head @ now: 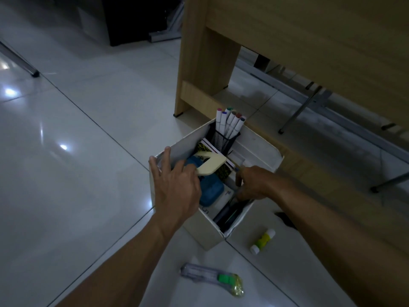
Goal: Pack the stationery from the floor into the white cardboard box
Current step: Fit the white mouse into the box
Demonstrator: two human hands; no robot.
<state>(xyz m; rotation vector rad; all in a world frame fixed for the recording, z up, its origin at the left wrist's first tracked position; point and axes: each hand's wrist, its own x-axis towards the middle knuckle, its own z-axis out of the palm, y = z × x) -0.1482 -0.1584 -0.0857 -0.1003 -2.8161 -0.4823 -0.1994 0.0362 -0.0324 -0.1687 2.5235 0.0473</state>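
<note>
The white cardboard box [174, 149] stands on the tiled floor in the middle of the head view. Inside it are a black mesh cup [222, 140] full of markers [230, 120], a blue object [210, 191], booklets and dark pens [228, 214]. My left hand [174, 187] is over the box's left side and holds a cream flat tool [211, 163] by its near end. My right hand [252, 183] reaches into the box's right side, fingers curled down; what it grips is hidden. On the floor lie a glue stick [263, 238] and a clear packet [212, 279] with a green piece.
A wooden desk [298, 47] stands behind and right of the box, its leg panel [199, 69] just beyond it. Metal legs [298, 111] cross the floor under the desk. A small dark object [285, 219] lies by my right forearm. Open tiles [77, 140] spread to the left.
</note>
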